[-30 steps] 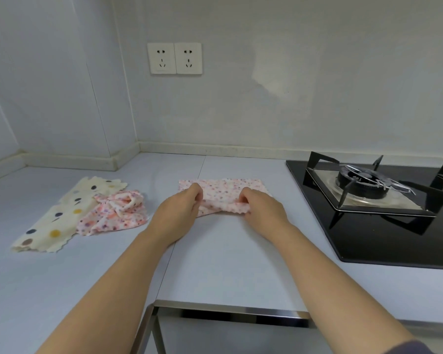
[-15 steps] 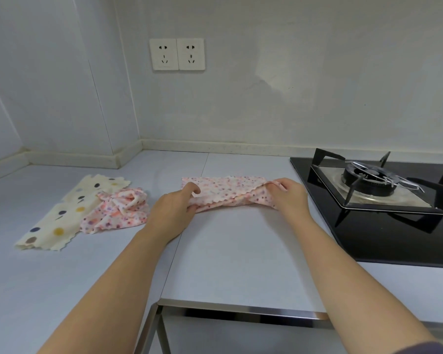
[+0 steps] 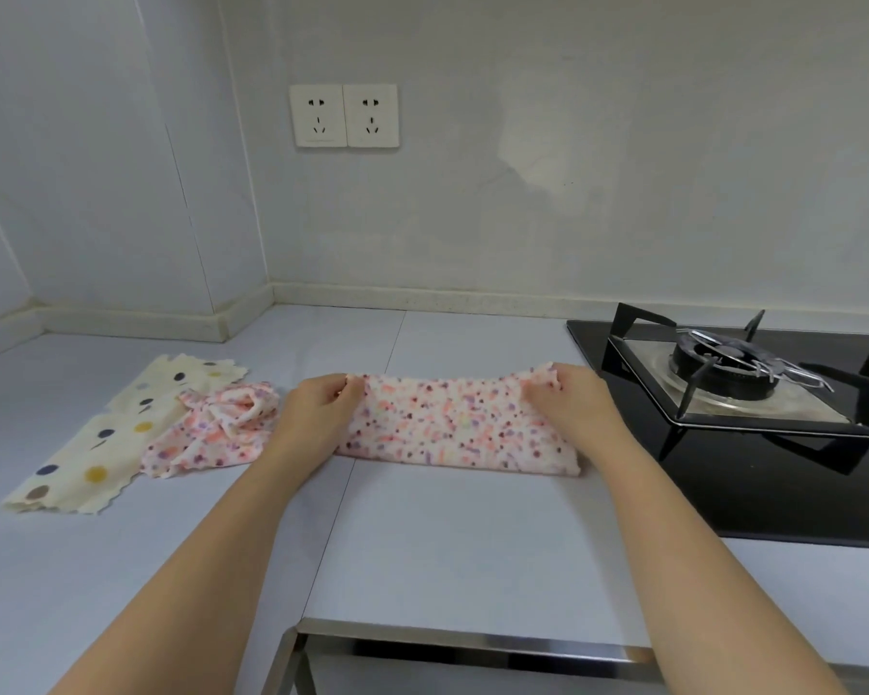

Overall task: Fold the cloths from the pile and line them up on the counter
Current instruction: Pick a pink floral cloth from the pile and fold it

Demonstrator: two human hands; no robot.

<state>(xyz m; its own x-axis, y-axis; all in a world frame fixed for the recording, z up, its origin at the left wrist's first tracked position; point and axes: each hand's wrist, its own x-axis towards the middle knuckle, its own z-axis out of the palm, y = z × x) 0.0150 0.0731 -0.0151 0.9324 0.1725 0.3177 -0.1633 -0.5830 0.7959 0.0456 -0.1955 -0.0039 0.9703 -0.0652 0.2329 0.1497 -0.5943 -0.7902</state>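
A pink flowered cloth (image 3: 452,423) lies folded in a long band across the middle of the grey counter (image 3: 447,544). My left hand (image 3: 317,413) pinches its far left corner. My right hand (image 3: 570,398) pinches its far right corner, close to the hob. To the left lies the pile: a crumpled pink flowered cloth (image 3: 212,428) resting on a cream cloth with coloured dots (image 3: 101,443), which is spread flat.
A black gas hob (image 3: 753,474) with a burner and pan supports (image 3: 723,368) fills the right side, right next to the cloth. A double wall socket (image 3: 344,115) sits above. The counter's metal front edge (image 3: 472,639) runs below my arms.
My hands have moved apart to the cloth's two far corners, and the cloth now lies stretched wider, with its near half folded up over the far half.
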